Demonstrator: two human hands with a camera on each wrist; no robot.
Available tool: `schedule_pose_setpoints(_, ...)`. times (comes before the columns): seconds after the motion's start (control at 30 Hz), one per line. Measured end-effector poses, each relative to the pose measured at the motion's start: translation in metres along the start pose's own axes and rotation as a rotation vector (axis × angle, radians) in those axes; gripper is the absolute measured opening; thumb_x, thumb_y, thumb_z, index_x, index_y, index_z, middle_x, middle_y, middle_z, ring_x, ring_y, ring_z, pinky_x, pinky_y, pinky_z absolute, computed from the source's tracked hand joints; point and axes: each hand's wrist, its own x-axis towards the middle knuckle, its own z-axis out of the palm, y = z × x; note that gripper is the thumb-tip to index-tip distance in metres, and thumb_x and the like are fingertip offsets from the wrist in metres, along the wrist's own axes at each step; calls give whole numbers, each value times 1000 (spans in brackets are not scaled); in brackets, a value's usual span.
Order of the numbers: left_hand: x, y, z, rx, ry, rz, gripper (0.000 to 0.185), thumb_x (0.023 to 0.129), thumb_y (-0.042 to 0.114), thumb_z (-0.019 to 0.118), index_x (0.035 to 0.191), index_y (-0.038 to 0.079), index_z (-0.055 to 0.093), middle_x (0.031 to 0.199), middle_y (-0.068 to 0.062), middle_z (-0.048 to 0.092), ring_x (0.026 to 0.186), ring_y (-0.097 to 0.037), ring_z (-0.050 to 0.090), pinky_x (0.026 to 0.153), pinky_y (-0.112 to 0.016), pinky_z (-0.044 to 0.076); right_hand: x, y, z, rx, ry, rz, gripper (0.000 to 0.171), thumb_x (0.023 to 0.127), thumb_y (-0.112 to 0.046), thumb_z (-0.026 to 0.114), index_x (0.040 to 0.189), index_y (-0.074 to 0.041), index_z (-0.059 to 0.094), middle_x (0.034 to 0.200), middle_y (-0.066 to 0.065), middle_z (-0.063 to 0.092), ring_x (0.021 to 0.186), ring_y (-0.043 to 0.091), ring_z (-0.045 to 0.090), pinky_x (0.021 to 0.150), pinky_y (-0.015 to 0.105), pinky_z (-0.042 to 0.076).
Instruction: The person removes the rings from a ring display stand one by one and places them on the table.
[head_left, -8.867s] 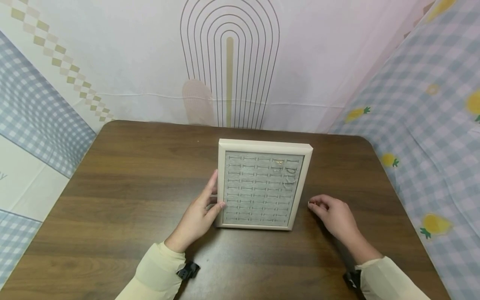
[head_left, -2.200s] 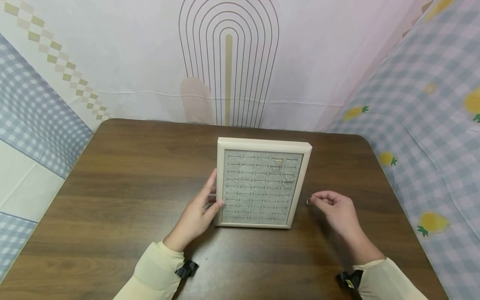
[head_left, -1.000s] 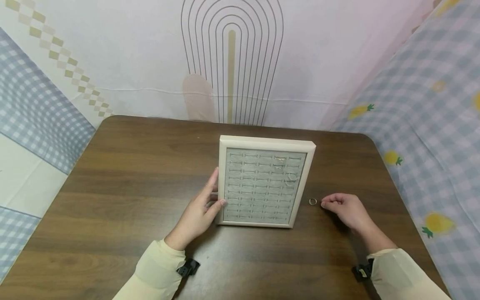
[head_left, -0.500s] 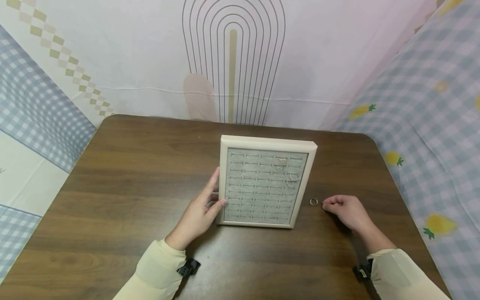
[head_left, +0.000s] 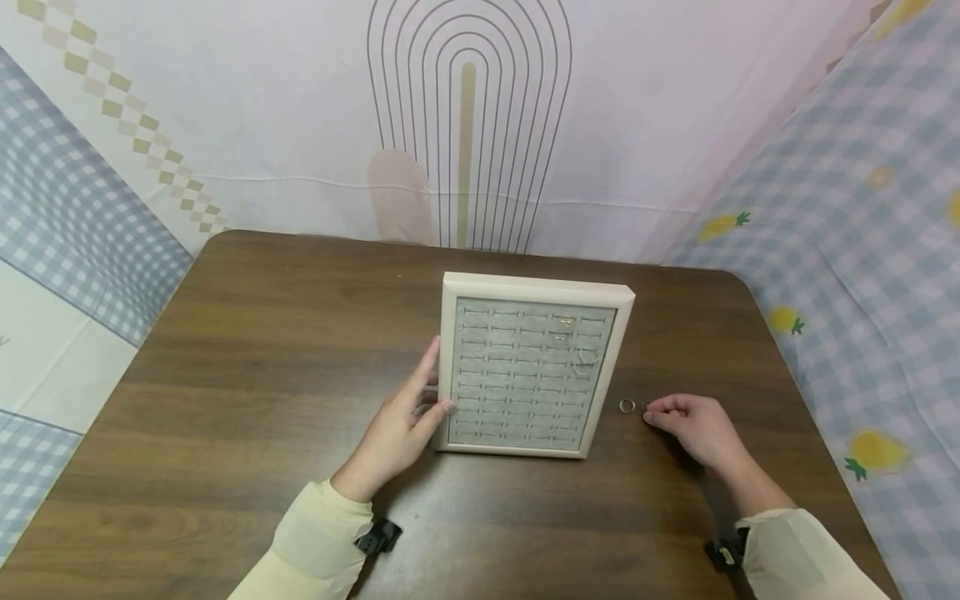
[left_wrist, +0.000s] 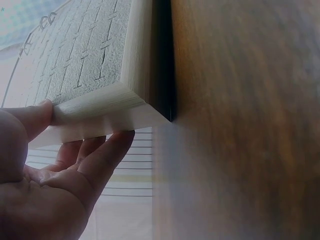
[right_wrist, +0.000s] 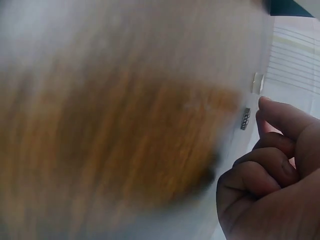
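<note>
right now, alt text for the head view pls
A left hand rests on the edge of a cream-framed grey ring tray on a dark wooden table; the right hand, fingers curled, sits beside a small metal ring.

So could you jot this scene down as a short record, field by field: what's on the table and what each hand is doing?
surface: dark wooden table
main item: cream-framed ring tray with a grey slotted pad
in the tray: a few rings near its far right corner
loose item: small ring lying on the table, right of the tray
left hand: fingers along the tray's left edge, thumb on its frame
right hand: fingers curled, fingertips beside the loose ring; contact cannot be told
sleeves: pale yellow
</note>
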Motion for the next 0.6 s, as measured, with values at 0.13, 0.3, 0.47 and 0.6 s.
schedule_pose_setpoints(0.13, 0, 0, 0, 0, -3, -10, 91, 98, 4, 64, 162, 37, 9, 134, -17, 60, 108, -30, 68, 88, -41, 59, -4, -6, -1, 5, 30, -20, 34, 96, -39, 69, 107, -7, 76, 103, 6, 74, 91, 17, 60, 74, 29, 49)
schedule_pose_setpoints(0.3, 0, 0, -1, 3, -7, -9, 91, 98, 5, 64, 162, 36, 8, 134, -17, 60, 108, -30, 68, 88, -40, 59, -13, -20, -5, 35, 113, -70, 37, 97, -44, 66, 107, -10, 76, 106, 6, 74, 90, 11, 61, 71, 24, 49)
schedule_pose_setpoints(0.47, 0, 0, -1, 3, -4, 0, 90, 97, 4, 64, 163, 32, 9, 134, -17, 60, 107, -30, 68, 88, -39, 59, -19, -38, -5, 73, 195, -126, 34, 96, -39, 68, 107, -8, 76, 97, 9, 75, 79, 9, 60, 63, 24, 49)
schedule_pose_setpoints(0.6, 0, 0, -1, 8, -2, -1, 89, 97, 4, 65, 163, 29, 10, 133, -18, 61, 107, -30, 68, 88, -39, 59, -23, -54, -2, 79, 260, -169, 29, 95, -34, 71, 107, -8, 76, 83, 7, 72, 71, 8, 56, 57, 23, 47)
